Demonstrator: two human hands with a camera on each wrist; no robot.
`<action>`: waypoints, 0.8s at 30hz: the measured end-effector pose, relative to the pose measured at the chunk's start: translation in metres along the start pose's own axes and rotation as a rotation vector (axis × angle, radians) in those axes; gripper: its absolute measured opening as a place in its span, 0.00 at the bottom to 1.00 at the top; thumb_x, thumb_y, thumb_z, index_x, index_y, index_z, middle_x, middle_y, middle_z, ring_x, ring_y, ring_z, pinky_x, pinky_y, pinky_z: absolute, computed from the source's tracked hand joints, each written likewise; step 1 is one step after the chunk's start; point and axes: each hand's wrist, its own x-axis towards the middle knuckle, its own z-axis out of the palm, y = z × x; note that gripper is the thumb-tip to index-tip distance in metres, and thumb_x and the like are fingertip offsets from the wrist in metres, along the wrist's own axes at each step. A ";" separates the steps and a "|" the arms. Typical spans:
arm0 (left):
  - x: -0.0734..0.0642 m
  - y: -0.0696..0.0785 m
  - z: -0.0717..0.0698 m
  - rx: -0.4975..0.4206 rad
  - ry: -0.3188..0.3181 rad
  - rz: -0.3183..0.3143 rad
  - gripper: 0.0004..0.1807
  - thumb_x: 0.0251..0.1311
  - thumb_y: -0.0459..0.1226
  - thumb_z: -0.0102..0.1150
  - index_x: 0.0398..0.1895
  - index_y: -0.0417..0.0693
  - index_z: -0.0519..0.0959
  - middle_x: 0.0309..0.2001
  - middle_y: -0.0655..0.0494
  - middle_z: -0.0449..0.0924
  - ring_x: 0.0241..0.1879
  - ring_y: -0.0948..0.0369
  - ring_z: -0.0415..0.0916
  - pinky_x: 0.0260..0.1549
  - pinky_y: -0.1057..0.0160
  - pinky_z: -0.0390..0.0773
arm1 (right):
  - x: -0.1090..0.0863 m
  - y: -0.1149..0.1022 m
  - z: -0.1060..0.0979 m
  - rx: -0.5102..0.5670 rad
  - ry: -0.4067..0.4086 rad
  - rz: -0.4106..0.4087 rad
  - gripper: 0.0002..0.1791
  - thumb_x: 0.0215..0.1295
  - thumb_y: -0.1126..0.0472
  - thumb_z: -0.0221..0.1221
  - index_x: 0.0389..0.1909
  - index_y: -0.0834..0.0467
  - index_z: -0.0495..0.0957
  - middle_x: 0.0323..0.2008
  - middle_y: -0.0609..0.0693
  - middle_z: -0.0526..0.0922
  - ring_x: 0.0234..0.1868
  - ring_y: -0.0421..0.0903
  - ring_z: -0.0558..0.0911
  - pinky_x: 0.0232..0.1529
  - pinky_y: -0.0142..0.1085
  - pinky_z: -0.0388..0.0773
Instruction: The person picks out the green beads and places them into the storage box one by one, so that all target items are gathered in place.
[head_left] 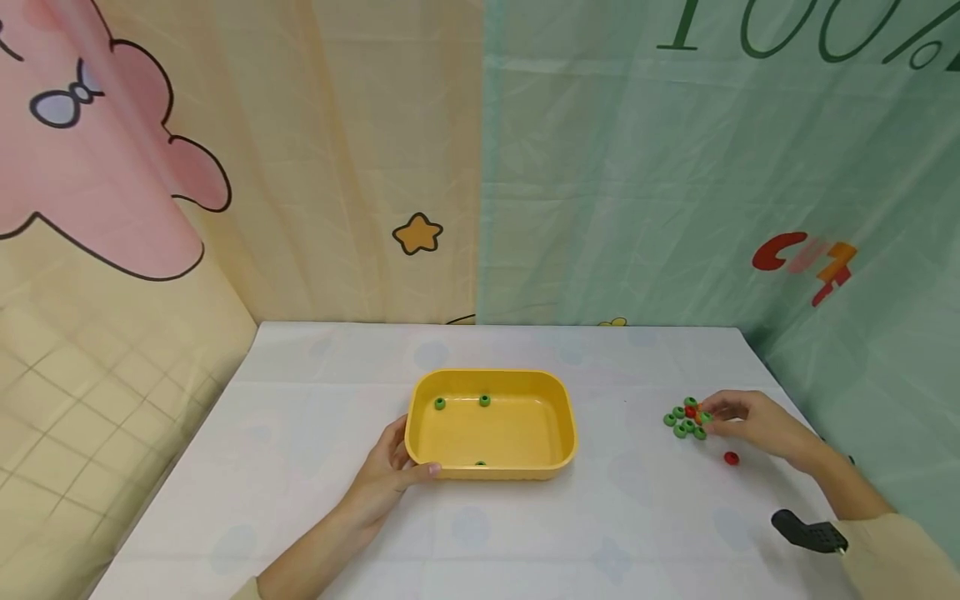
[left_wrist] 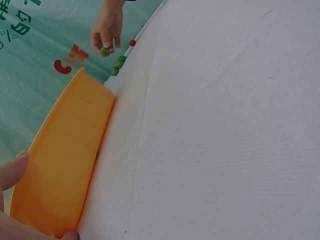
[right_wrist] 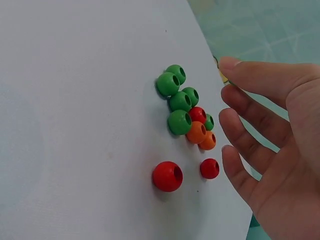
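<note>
- Nearest, the left front corner of a yellow tray (head_left: 498, 474) is grasped by the left hand (head_left: 378, 483), its thumb laid against the front rim; the tray rests on the white-covered table (head_left: 300, 467) and is apparently being steadied.
- Inside the tray, three green beads (head_left: 484, 400) are seen: two near the back wall, one half hidden behind the front rim.
- Off to the right, a loose red bead (head_left: 731, 457) is left lying just below the right hand (head_left: 757, 427); a second loose red one is shown only in the right wrist view.
- A green bead (head_left: 706, 417) is pinched between thumb and finger of the right hand, as judged from the head and left wrist views; in the right wrist view the pinch is hidden.
- Just past those fingertips, a cluster (head_left: 680, 431) is formed by green, red and orange beads.
- The step in hand is judged to be the picking up of one bead. For the next move, a clear lift off the cluster is called for, then a carry leftward over the tray's right rim, with the neighbours left undisturbed and the tray kept still.
</note>
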 end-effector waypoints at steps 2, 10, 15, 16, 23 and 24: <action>0.000 0.000 0.000 0.002 0.002 -0.002 0.53 0.56 0.30 0.76 0.80 0.45 0.52 0.81 0.43 0.50 0.78 0.43 0.48 0.72 0.46 0.61 | 0.003 -0.004 -0.001 0.004 -0.005 -0.004 0.16 0.71 0.59 0.66 0.54 0.63 0.82 0.45 0.51 0.83 0.43 0.40 0.78 0.38 0.34 0.82; 0.000 0.000 0.000 0.000 0.002 -0.003 0.53 0.56 0.29 0.76 0.80 0.45 0.52 0.80 0.43 0.51 0.78 0.43 0.49 0.72 0.46 0.62 | 0.017 -0.022 -0.005 0.076 -0.037 -0.030 0.17 0.72 0.60 0.65 0.54 0.65 0.80 0.44 0.54 0.85 0.41 0.47 0.83 0.40 0.38 0.84; 0.000 0.000 -0.001 0.003 -0.002 -0.007 0.54 0.56 0.30 0.76 0.81 0.46 0.52 0.80 0.43 0.51 0.78 0.43 0.48 0.72 0.45 0.62 | 0.029 -0.037 -0.004 0.081 -0.056 -0.022 0.18 0.71 0.59 0.66 0.54 0.66 0.80 0.41 0.54 0.85 0.39 0.51 0.81 0.29 0.40 0.80; 0.000 0.000 -0.001 0.004 -0.002 -0.008 0.54 0.56 0.30 0.76 0.81 0.45 0.52 0.80 0.43 0.51 0.79 0.43 0.48 0.72 0.45 0.62 | 0.031 -0.040 -0.003 0.077 -0.057 -0.021 0.17 0.71 0.59 0.66 0.54 0.65 0.80 0.42 0.54 0.85 0.39 0.50 0.80 0.26 0.39 0.79; 0.000 0.000 -0.001 0.006 -0.001 -0.007 0.54 0.56 0.30 0.76 0.81 0.45 0.51 0.80 0.42 0.51 0.79 0.43 0.48 0.72 0.45 0.61 | 0.046 -0.059 0.002 0.053 -0.060 -0.051 0.17 0.71 0.57 0.67 0.53 0.64 0.81 0.45 0.51 0.84 0.48 0.51 0.81 0.43 0.41 0.85; 0.000 0.000 -0.001 0.005 -0.001 -0.007 0.54 0.56 0.30 0.76 0.81 0.45 0.51 0.80 0.42 0.51 0.79 0.43 0.48 0.72 0.45 0.61 | 0.048 -0.062 0.003 0.052 -0.062 -0.057 0.17 0.71 0.57 0.67 0.53 0.63 0.82 0.45 0.51 0.84 0.48 0.51 0.81 0.43 0.41 0.85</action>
